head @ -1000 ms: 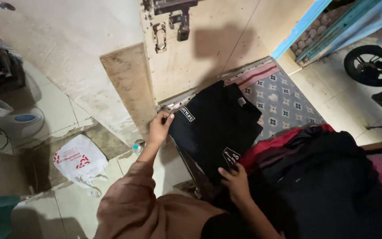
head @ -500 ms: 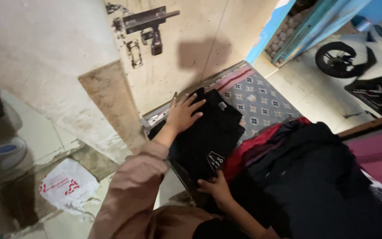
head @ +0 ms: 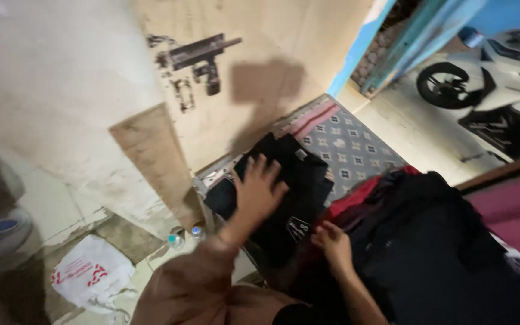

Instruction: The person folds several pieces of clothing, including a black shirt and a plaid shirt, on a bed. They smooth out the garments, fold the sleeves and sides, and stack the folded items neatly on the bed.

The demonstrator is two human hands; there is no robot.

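Your left hand [head: 259, 191] lay spread flat on the soft, light folded black cloth garment [head: 284, 192], your right hand [head: 332, 244] pinching its near edge, the likeliest place to grip it.

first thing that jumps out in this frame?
The left hand, fingers spread flat on a folded black garment at centre, with the right hand at the garment's near edge. Right of them lies a dark clothes pile. A white motorbike stands beyond the blue door frame, top right.
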